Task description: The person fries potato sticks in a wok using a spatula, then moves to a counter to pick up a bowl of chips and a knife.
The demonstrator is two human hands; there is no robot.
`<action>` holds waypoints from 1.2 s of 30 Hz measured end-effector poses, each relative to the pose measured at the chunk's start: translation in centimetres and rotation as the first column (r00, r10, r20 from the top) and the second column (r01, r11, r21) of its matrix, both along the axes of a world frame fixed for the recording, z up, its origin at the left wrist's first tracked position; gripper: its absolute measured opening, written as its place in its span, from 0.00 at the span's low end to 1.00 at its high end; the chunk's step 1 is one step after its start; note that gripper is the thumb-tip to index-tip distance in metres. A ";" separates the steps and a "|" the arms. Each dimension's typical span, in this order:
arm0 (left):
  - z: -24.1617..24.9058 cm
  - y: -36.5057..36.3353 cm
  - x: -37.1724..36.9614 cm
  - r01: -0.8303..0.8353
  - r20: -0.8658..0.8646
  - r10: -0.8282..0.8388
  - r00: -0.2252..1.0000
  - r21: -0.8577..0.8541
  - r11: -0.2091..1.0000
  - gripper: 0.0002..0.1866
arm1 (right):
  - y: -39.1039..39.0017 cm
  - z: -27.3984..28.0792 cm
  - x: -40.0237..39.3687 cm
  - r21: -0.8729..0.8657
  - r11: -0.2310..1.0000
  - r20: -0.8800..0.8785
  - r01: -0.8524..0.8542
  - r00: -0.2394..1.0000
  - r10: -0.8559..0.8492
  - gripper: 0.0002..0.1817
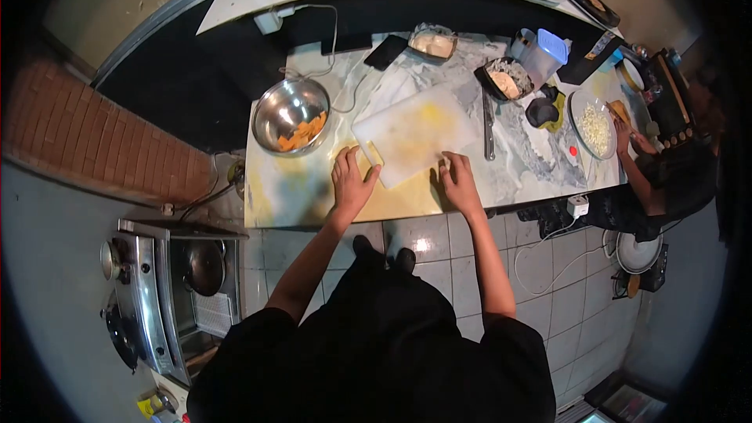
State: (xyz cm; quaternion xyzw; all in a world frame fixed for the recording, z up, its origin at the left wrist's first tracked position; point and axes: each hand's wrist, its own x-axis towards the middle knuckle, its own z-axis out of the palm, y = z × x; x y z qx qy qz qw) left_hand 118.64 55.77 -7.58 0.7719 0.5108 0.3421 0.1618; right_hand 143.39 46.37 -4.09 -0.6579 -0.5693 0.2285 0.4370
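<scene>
A white cutting board (419, 133) with yellow stains lies tilted on the marble counter. My left hand (354, 180) rests at its lower left corner, fingers apart and nothing held. At the lower right edge of the board is my right hand (458, 178), its fingers apart and empty. A steel bowl (270, 113) with orange pieces (301, 133) in it stands to the left of the board. To the right lies a knife (489, 137) with a dark handle, pointing away from me.
Behind the board are a phone (385, 52) and two black containers (432, 41) (507, 80) of food. A co-worker (666, 180) stands at the right by a plate of pale chopped pieces (594, 127). A stove (145, 290) is lower left.
</scene>
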 end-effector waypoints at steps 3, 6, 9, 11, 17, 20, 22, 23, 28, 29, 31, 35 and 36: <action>-0.6 2.3 2.3 -0.047 -0.054 0.050 0.997 0.063 0.997 0.37 | 3.4 -1.5 1.4 0.047 0.976 0.147 0.210 0.965 -0.215 0.21; -1.0 3.8 4.6 -0.097 -0.071 0.104 0.992 0.101 0.990 0.36 | 5.1 -2.1 2.2 0.079 0.938 0.368 0.336 0.865 -0.341 0.21; -1.1 5.3 6.8 -0.151 -0.112 0.168 0.979 0.144 0.978 0.35 | 6.6 -2.9 4.1 0.072 0.908 0.478 0.413 0.785 -0.395 0.23; -1.4 5.7 7.3 -0.182 -0.153 0.208 0.966 0.168 0.969 0.34 | 7.6 -4.1 5.8 0.098 0.888 0.511 0.449 0.743 -0.432 0.25; -0.9 6.4 7.4 -0.116 -0.205 0.147 0.968 0.155 0.981 0.34 | 9.4 -3.6 7.5 0.046 0.880 0.531 0.473 0.734 -0.423 0.24; -1.0 6.6 6.9 -0.086 -0.200 0.120 0.972 0.170 0.982 0.34 | 9.4 -3.2 7.2 0.068 0.896 0.510 0.439 0.756 -0.409 0.24; -1.1 6.5 6.3 -0.020 -0.192 0.051 0.980 0.160 0.987 0.34 | 8.8 -3.0 6.1 0.023 0.910 0.516 0.413 0.775 -0.365 0.24; -1.1 6.3 5.8 -0.040 -0.204 0.073 0.976 0.160 0.986 0.34 | 8.3 -2.6 5.2 0.026 0.911 0.550 0.411 0.755 -0.357 0.25; -0.1 5.4 3.3 0.109 -0.162 -0.087 0.983 0.131 0.985 0.32 | 3.5 -1.8 3.2 -0.034 0.934 0.500 0.356 0.815 -0.292 0.26; -0.2 5.1 2.8 0.107 -0.167 -0.085 0.982 0.128 0.986 0.32 | 2.3 -1.6 2.9 -0.062 0.934 0.489 0.352 0.826 -0.279 0.26; -0.4 4.5 2.0 0.148 -0.174 -0.119 0.977 0.163 0.975 0.32 | 0.1 -1.0 1.5 -0.065 0.943 0.513 0.328 0.821 -0.250 0.26; -0.3 3.7 0.9 0.167 -0.134 -0.148 0.980 0.144 0.975 0.32 | -1.0 0.1 3.3 -0.080 0.959 0.481 0.273 0.853 -0.203 0.25; 0.0 3.3 0.8 0.105 -0.127 -0.093 0.988 0.097 0.990 0.31 | -0.6 0.2 4.9 -0.063 0.967 0.442 0.246 0.876 -0.194 0.25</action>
